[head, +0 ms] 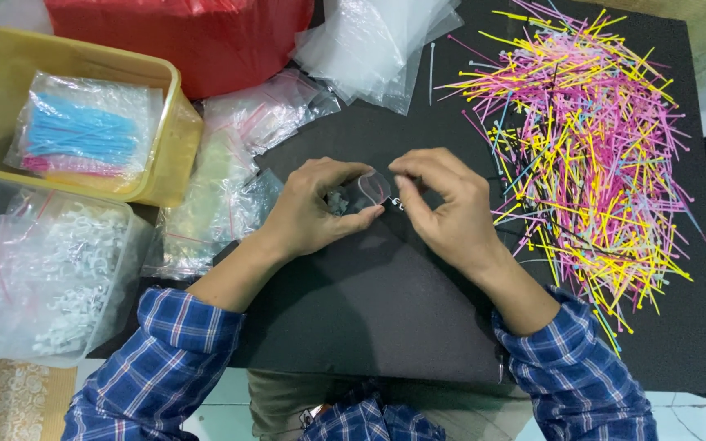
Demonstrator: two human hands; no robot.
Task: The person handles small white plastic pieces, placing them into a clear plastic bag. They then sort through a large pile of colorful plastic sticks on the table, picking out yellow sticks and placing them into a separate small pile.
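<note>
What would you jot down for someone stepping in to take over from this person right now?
Left hand: fingers pinch a small clear bag with small pale pieces inside.
Right hand: fingers pinch the bag's other edge, at its mouth.
Both hands hold it just above the black mat.
Coloured cable ties lie heaped on the right, loose.
Empty clear bags sit at the top; filled bags lie in the yellow tub and clear tub on the left.
Done: several bags filled. Left: this bag, and the loose pile.

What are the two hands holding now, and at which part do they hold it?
Both hands hold one small clear plastic bag: the left hand pinches its left edge, the right hand its right edge near the opening.
</note>
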